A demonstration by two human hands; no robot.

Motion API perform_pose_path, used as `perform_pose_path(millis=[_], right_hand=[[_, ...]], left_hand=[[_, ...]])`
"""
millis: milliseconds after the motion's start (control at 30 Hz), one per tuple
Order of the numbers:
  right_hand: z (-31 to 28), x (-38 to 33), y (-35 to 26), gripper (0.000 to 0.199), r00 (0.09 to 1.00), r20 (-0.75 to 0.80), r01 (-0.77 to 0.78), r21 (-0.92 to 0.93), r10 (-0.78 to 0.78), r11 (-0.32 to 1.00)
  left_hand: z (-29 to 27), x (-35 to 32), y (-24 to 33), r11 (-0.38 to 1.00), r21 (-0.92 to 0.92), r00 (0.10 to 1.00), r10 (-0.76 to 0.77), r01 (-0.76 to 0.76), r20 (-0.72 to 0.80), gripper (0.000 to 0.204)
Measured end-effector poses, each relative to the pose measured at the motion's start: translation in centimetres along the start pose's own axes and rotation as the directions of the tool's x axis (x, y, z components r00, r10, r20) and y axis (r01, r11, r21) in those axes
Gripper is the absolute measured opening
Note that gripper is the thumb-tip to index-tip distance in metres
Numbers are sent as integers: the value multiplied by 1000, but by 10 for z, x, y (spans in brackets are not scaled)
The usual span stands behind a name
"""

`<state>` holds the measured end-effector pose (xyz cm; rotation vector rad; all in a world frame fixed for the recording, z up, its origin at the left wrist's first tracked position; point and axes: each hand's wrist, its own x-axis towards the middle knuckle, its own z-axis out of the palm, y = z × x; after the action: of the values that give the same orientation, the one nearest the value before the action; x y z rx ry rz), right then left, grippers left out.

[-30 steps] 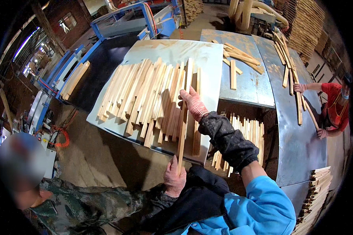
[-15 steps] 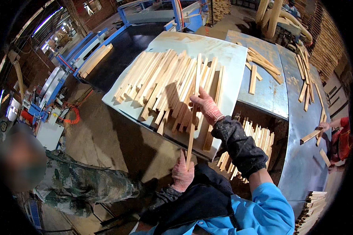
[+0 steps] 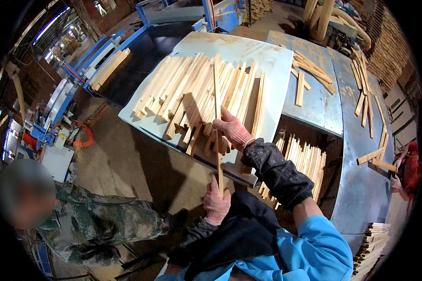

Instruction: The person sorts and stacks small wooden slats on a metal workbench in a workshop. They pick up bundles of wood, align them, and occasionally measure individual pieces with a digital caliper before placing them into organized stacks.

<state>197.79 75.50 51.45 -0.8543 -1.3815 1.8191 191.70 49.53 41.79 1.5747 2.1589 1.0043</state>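
Observation:
A long, narrow wooden strip [image 3: 217, 89] is held lengthwise in front of me by both gloved hands. My left hand [image 3: 216, 204] is closed on its near end, close to my body. Farther along, my right hand [image 3: 233, 130] grips the strip around its middle. The far part of the strip passes above a spread of similar strips [image 3: 178, 89] lying side by side on a pale tabletop [image 3: 220, 44]. A few more strips [image 3: 259, 105] lie at the right of that spread, next to my right hand.
Right of me, strips stand stacked below a metal table [image 3: 365, 187] that carries loose strips [image 3: 363, 89]. A co-worker's hand [image 3: 396, 181] is at its right edge. At left stands a person in camouflage clothing [image 3: 98, 220]. Blue machinery [image 3: 56, 119] with a red coiled hose is behind.
The held strip and my right hand have shifted left across the spread. At the right, the co-worker's hands have moved nearer along the metal table's edge.

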Motion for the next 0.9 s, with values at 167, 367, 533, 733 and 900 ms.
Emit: perform_pose_path(millis=[167,367,533,733,900], right_hand=[[-4,9,19,75,999,-46,27,-5,-27,1000],[8,0,8,73,999,-36,35,51,-33,998],[-4,18,36,74,991,-119,59,20,-57,998],[5,4,12,73,999,-49,-8,102,13,995],[5,0,5,78,994,-113,-1,70,9,998]], left_hand=[[-3,3,4,999,-16,998,-48,49,34,88],[-7,0,-6,999,-44,999,-19,21,30,88],[-1,2,-13,997,-82,999,17,-15,34,87],[-2,2,-20,993,-114,999,16,-12,33,83],[-3,8,-20,985,-170,999,20,-11,51,80]])
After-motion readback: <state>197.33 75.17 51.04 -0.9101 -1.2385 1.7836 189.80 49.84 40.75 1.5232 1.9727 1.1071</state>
